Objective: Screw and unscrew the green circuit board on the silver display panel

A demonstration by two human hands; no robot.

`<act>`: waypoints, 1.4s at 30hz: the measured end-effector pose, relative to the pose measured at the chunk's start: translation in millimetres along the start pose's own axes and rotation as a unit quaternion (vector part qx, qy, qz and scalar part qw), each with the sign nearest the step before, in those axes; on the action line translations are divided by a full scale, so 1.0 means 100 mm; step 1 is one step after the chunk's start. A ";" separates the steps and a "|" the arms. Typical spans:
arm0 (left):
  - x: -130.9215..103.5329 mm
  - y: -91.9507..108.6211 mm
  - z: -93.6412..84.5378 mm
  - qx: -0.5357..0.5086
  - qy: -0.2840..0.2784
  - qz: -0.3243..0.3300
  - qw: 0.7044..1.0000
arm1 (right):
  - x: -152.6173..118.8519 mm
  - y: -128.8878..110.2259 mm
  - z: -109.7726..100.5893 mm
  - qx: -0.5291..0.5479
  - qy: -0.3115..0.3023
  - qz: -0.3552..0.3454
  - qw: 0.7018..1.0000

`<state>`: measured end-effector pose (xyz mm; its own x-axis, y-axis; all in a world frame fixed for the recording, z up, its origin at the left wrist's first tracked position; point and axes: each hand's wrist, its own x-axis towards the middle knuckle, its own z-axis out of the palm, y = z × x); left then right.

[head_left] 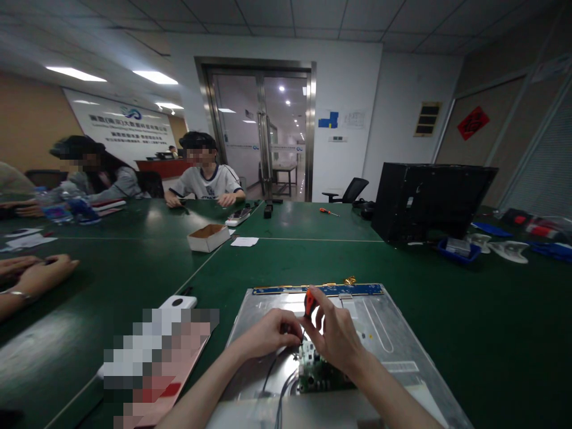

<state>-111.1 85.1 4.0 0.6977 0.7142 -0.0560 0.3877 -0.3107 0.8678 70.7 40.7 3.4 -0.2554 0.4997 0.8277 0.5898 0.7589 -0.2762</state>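
Note:
My right hand (337, 333) grips an orange-and-black screwdriver (309, 302) by its handle, its shaft pointing down at the upper left corner of a green circuit board (319, 372). Close beside the shaft, my left hand (279, 330) has its fingers pinched together at that corner; what they hold, if anything, is too small to make out. The board lies on a silver metal panel (379, 325), with a blue circuit strip (366, 289) along the far edge. Dark cables (282, 390) run over the panel near the board's left side.
Left of the panel lie a white power strip (179, 302) and a pink item (196, 345), partly pixelated. Farther off are an open cardboard box (208, 238), another screwdriver (328, 211), a black monitor-like casing (429, 202) and a blue tray (460, 250). Other people sit at the left and across the table.

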 end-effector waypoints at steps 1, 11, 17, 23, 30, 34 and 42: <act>0.00 0.00 0.00 -0.001 -0.001 0.000 1.000 | 0.00 0.00 0.00 -0.001 0.000 0.000 1.000; 0.00 -0.02 0.01 0.007 0.000 -0.007 1.000 | 0.00 -0.03 -0.02 0.002 -0.010 0.009 1.000; -0.01 0.00 0.01 0.016 0.007 -0.006 1.000 | -0.01 -0.02 -0.01 -0.001 -0.001 0.008 1.000; 0.00 -0.02 0.00 0.021 0.007 -0.006 1.000 | 0.00 -0.01 0.00 -0.005 0.002 0.000 1.000; 0.00 -0.05 0.00 0.019 -0.004 -0.002 1.000 | 0.01 -0.04 -0.02 -0.008 -0.001 0.005 1.000; 0.00 -0.05 0.01 0.021 -0.003 -0.001 1.000 | 0.01 -0.05 -0.02 0.002 -0.010 0.005 1.000; -0.01 0.00 0.00 0.023 -0.001 -0.004 1.000 | 0.01 -0.05 -0.01 0.001 0.013 0.006 1.000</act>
<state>-111.6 84.3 3.6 0.6960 0.7152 -0.0638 0.4199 -0.3334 0.8441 68.9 37.0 6.1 -0.2276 0.4978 0.8369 0.5916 0.7533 -0.2872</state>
